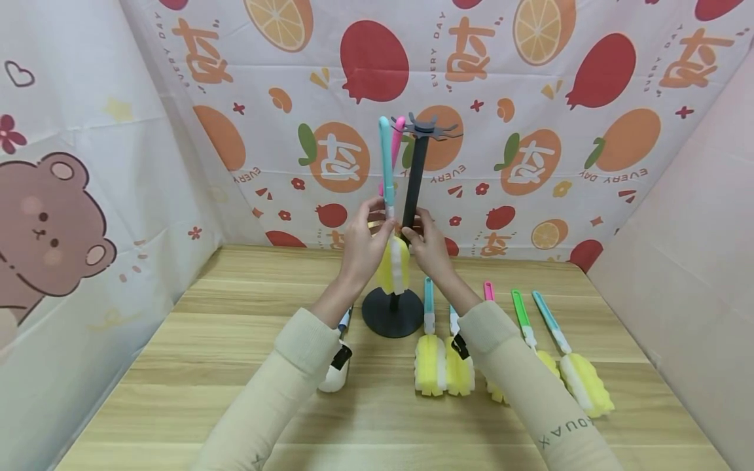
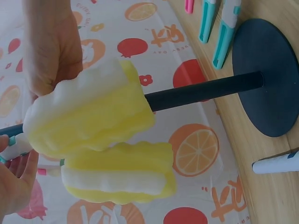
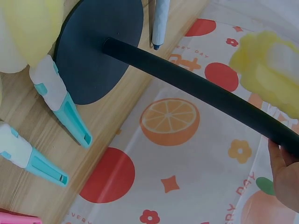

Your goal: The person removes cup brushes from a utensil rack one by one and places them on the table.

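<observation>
My left hand (image 1: 364, 242) pinches a sponge bottle brush with a teal handle (image 1: 386, 163) just above its yellow-and-white head (image 2: 88, 107). The brush is upright, handle up, close in front of a black stand (image 1: 415, 176). Beside it is a second sponge brush with a pink handle (image 1: 397, 140); its head (image 2: 117, 179) shows in the left wrist view. The top of that handle overlaps the pronged ring (image 1: 425, 127) at the stand's top. My right hand (image 1: 432, 245) grips the stand's pole, and the round base (image 1: 379, 320) is on the table.
Several sponge brushes lie on the wooden table (image 1: 235, 340) to the right, among them a green-handled one (image 1: 521, 311), a pink-handled one (image 1: 488, 290) and a blue-handled one (image 1: 550, 317). A white-headed brush (image 1: 334, 378) lies by my left forearm. Printed cloth (image 1: 265, 196) hangs behind.
</observation>
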{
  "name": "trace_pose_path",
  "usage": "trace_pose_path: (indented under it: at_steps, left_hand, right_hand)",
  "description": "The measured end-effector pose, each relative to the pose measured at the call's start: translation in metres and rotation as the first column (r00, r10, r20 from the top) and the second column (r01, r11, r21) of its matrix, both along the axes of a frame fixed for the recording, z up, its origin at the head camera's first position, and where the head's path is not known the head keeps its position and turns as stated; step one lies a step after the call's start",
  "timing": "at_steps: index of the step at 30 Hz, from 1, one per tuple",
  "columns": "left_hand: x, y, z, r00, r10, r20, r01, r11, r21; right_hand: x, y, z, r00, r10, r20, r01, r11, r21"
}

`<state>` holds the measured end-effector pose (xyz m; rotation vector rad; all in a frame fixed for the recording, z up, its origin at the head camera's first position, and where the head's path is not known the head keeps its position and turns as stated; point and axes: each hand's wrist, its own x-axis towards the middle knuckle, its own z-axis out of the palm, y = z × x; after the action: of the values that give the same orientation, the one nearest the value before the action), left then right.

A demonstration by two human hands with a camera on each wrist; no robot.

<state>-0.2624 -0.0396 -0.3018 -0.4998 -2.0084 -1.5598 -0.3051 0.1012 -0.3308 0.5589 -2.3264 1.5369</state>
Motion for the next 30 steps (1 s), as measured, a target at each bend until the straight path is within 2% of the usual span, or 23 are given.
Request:
trace_pose_path:
  at_steps: [5, 8, 13, 17, 21, 24, 28, 30]
  left_hand:
    - [0.007, -0.003, 0.000, 0.997, -0.051, 0.059, 0.044, 0.992, 0.115]
    - [0.010, -0.006, 0.000, 0.996, -0.052, 0.069, 0.042, 0.989, 0.140]
    - [0.016, -0.014, -0.002, 0.997, -0.021, 0.078, 0.016, 0.997, 0.070]
    - [0.018, -0.025, -0.003, 0.995, 0.000, 0.096, 0.002, 1.000, -0.025]
    - [0.017, -0.038, -0.001, 0.988, 0.030, 0.151, -0.010, 0.992, -0.127]
    - [0.016, -0.049, 0.002, 0.969, 0.074, 0.234, -0.027, 0.980, -0.200]
    - [0.013, -0.066, 0.003, 0.929, 0.145, 0.341, -0.043, 0.956, -0.289]
    - [0.010, -0.075, 0.003, 0.909, 0.187, 0.372, -0.051, 0.937, -0.347]
  right_hand:
    - [0.000, 0.000, 0.000, 1.000, 0.000, -0.009, 0.000, 1.000, 0.005]
    - [0.000, 0.000, 0.000, 1.000, -0.005, -0.007, 0.005, 1.000, 0.005]
    - [-0.001, 0.000, 0.000, 1.000, 0.001, -0.015, -0.001, 1.000, -0.010]
    - [0.001, 0.000, 0.001, 1.000, 0.006, -0.017, -0.007, 1.000, -0.006]
    - [0.000, 0.000, 0.000, 1.000, 0.013, -0.015, -0.013, 1.000, -0.023]
    - [0.000, -0.001, 0.000, 1.000, 0.017, -0.008, -0.017, 0.999, -0.032]
    - [0.000, 0.000, 0.001, 1.000, 0.016, 0.008, -0.016, 1.000, -0.021]
    - [0.000, 0.000, 0.001, 1.000, 0.016, 0.015, -0.016, 1.000, -0.018]
